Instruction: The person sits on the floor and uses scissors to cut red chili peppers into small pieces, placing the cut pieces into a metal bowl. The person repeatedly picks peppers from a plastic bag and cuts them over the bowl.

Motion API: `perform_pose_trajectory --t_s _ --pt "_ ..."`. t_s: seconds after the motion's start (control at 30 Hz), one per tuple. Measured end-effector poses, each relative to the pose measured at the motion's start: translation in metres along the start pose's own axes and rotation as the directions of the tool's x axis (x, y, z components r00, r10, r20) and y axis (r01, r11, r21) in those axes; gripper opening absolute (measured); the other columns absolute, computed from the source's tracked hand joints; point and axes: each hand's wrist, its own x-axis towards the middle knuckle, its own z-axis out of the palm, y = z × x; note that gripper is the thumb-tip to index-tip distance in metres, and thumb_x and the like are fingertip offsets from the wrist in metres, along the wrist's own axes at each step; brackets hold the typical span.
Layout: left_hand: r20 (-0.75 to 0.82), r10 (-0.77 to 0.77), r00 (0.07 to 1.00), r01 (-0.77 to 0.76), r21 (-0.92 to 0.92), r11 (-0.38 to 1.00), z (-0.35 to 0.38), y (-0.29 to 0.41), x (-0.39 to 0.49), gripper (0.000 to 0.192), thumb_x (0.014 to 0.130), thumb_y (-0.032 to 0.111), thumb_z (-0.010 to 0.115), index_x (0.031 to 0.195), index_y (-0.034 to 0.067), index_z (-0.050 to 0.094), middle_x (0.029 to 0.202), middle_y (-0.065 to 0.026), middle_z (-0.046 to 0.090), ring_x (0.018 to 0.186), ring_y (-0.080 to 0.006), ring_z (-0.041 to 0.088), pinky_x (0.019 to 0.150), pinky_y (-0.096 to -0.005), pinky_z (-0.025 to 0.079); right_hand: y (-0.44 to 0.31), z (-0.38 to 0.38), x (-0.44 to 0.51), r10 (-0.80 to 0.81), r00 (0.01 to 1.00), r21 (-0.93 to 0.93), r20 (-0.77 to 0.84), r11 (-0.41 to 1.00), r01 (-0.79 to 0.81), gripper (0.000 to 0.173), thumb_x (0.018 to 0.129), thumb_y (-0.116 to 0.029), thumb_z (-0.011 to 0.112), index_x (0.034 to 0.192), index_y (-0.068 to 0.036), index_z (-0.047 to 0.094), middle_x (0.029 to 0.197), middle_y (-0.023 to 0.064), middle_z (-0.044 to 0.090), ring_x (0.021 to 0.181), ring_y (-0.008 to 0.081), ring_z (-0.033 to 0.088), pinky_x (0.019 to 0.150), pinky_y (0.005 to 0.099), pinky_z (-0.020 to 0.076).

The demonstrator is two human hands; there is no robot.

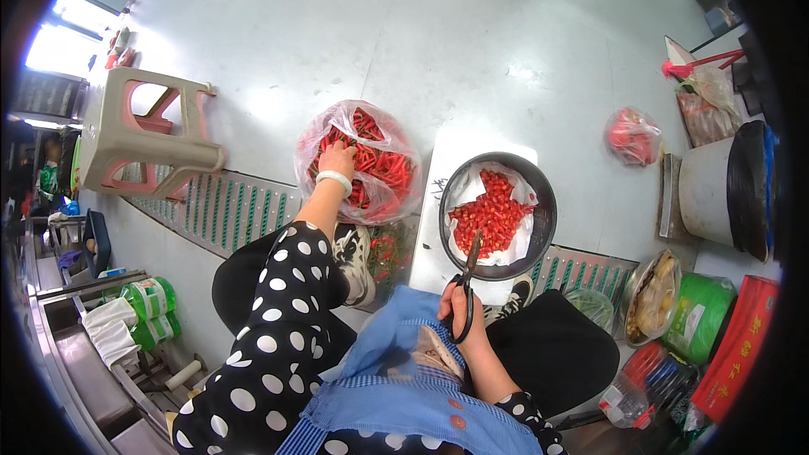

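Note:
My left hand (pixel 338 160) reaches into a clear plastic bag of whole red chillies (pixel 392 170); its fingertips are among the chillies, and whether they grip one is not clear. A pale bangle is on that wrist. My right hand (pixel 460 313) holds black-handled scissors (pixel 469 265), whose blades point over the near rim of a dark round pan (pixel 548 221). White paper (pixel 466 184) lines the pan, and chopped red chillies (pixel 493 212) lie on it. Under the pan is a white board or low surface (pixel 426 265). A bag with green stems and red chillies (pixel 387 253) lies near my left shoe.
A plastic stool (pixel 152 151) lies at the left. A slotted drain grate (pixel 240 208) crosses the floor. At the right are a small red bag (pixel 632 136), a large white bucket (pixel 708 193), a metal bowl with bagged food (pixel 651 297), and a plastic bottle (pixel 626 401).

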Motion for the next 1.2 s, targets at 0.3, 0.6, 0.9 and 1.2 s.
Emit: perform_pose_trajectory --t_s 0.3,0.6,0.9,1.2 --pt "0.019 0.137 0.990 -0.138 0.067 0.988 0.011 0.000 0.013 0.019 0.075 0.011 0.045 0.085 0.013 0.061 0.090 -0.0086 0.054 0.089 -0.0239 0.050 0.075 -0.0344 0.042 -0.007 0.004 0.004 0.061 0.998 0.028 0.016 0.998 -0.062 0.040 0.084 -0.040 0.036 0.067 -0.004 0.043 0.054 0.0022 0.043 0.050 0.0114 0.045 0.049 0.0229 0.0358" --pt "-0.120 0.339 0.933 -0.337 0.036 0.941 0.023 0.025 0.031 0.014 0.076 0.016 0.046 0.077 0.008 0.057 0.080 -0.0091 0.056 0.081 -0.0266 0.053 0.069 -0.0359 0.043 -0.006 0.004 0.002 0.091 0.996 0.065 0.010 0.994 -0.091 0.037 0.084 -0.037 0.039 0.071 -0.003 0.044 0.057 0.0020 0.045 0.051 0.0102 0.045 0.049 0.0218 0.0363" --pt "0.041 0.128 0.991 -0.129 0.013 0.992 0.010 0.030 0.026 0.018 0.077 0.021 0.047 0.085 0.010 0.059 0.087 -0.0095 0.057 0.087 -0.0257 0.052 0.075 -0.0332 0.043 -0.014 0.006 -0.001 0.095 0.995 0.140 0.031 0.985 -0.098 0.032 0.084 -0.034 0.041 0.073 -0.004 0.043 0.057 0.0016 0.044 0.051 0.0096 0.044 0.050 0.0221 0.0366" --pt "0.087 -0.002 0.996 0.054 -0.596 0.801 -0.056 0.005 0.019 0.026 0.070 0.024 0.061 0.085 0.003 0.057 0.076 -0.0151 0.060 0.069 -0.0275 0.058 0.063 -0.0345 0.044 -0.019 0.010 -0.011 0.066 0.998 0.132 0.011 0.989 -0.067 0.030 0.085 -0.031 0.042 0.073 -0.004 0.044 0.056 0.0008 0.043 0.050 0.0092 0.044 0.049 0.0223 0.0370"
